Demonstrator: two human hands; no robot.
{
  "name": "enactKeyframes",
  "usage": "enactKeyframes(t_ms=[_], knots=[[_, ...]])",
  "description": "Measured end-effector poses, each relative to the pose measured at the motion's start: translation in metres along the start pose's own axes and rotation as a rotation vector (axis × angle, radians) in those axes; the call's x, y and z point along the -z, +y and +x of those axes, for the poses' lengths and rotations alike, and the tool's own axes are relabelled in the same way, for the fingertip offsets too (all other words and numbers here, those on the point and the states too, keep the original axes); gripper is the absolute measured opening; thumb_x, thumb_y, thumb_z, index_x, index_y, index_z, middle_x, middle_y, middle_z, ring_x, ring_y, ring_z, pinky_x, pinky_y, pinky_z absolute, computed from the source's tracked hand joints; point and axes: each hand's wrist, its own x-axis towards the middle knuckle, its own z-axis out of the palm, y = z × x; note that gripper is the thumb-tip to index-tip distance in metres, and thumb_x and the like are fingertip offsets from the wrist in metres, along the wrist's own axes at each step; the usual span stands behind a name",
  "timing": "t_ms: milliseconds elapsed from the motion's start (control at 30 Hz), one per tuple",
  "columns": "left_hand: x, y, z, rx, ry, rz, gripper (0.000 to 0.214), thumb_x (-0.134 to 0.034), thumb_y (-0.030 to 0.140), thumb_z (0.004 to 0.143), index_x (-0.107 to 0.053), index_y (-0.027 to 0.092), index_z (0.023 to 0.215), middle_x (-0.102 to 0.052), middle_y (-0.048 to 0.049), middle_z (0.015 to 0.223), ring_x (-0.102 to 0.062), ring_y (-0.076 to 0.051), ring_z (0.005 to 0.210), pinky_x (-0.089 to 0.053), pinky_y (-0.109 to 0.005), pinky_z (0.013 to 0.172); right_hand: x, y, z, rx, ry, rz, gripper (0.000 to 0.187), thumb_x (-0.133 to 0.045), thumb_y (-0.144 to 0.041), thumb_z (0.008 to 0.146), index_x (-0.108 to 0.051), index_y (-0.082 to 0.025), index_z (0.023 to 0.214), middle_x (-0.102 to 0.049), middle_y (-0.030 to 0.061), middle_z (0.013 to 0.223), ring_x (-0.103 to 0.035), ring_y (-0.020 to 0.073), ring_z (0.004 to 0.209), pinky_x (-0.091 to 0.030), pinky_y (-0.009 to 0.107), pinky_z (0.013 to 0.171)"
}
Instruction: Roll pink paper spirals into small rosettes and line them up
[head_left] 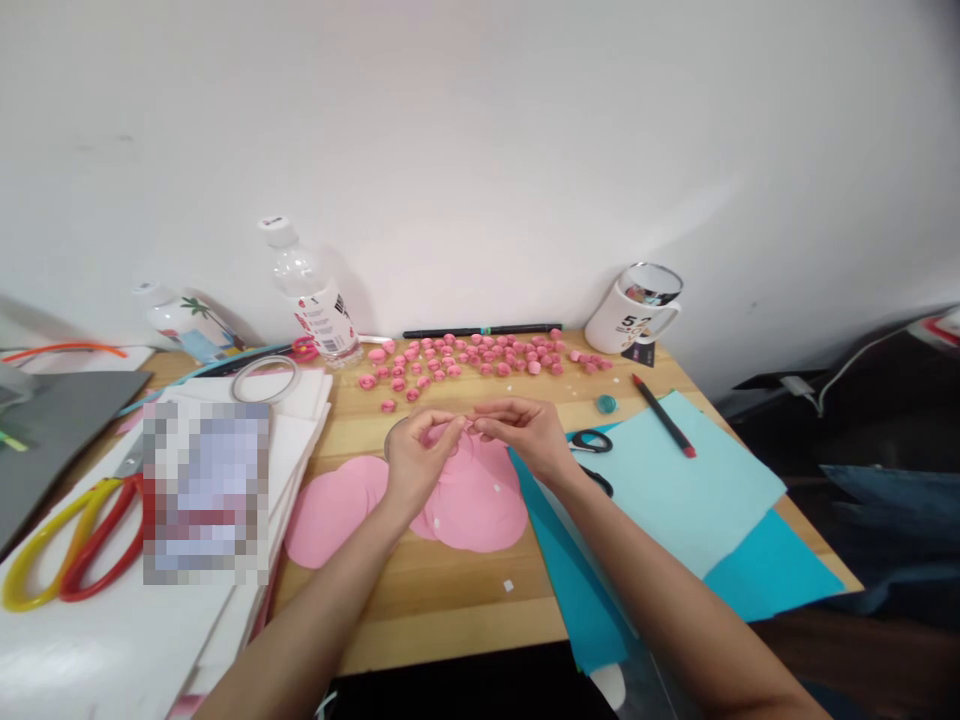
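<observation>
While I have left hand [426,452] and right hand [525,432] pinching a pink scrap [470,425] mid-frame, dozens of pink rolls [487,369] above look finished. Flat pink discs [480,515] below seem unworked.

Soft, bright light washes the wall [480,150], while outer edges look stretched.

Clear bottle [324,318] standing near wall [480,170]; palm-print bottle [191,322] farther left; white mug [619,318] right.
</observation>
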Motion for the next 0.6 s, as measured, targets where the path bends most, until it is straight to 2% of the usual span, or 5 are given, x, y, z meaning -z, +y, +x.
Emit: enactKeyframes(t_ms=[167, 300, 600], knots=[[-0.0004, -0.0009, -0.0005, -0.055, 0.009, 0.059, 0.018, -0.063, 0.037, 0.072, -0.068, 0.019, 0.072, -0.07, -0.0021, 0.07, -0.063, -0.016, 0.062, -0.048, -0.025, 0.059, -0.0003, -0.0006, -0.0004, 0.007, 0.024, 0.004, 0.026, -0.078, -0.029, 0.055, -0.069, -0.016, 0.076, -0.072, 0.0056, 0.07, -0.066, 0.0179, 0.062, -0.052, 0.032, 0.061], [-0.0007, -0.0003, -0.0004, -0.088, 0.005, 0.091, 0.016, -0.065, 0.036, 0.07, -0.068, 0.02, 0.071, -0.071, -0.0024, 0.073, -0.065, -0.017, 0.068, -0.049, -0.026, 0.065, -0.0007, -0.0014, -0.0006, 0.018, 0.047, -0.006, 0.027, -0.079, -0.029, 0.054, -0.068, -0.015, 0.075, -0.072, 0.0052, 0.066, -0.065, 0.0176, 0.059, -0.052, 0.031, 0.06], [-0.0012, 0.0013, -0.0009, -0.048, 0.018, 0.098, 0.017, -0.064, 0.035, 0.071, -0.067, 0.019, 0.071, -0.071, -0.003, 0.073, -0.065, -0.016, 0.068, -0.05, -0.026, 0.064, -0.0051, -0.0002, -0.0029, 0.034, 0.04, 0.019, 0.024, -0.078, -0.027, 0.056, -0.068, -0.016, 0.075, -0.072, 0.0046, 0.069, -0.067, 0.0168, 0.061, -0.054, 0.03, 0.061]])
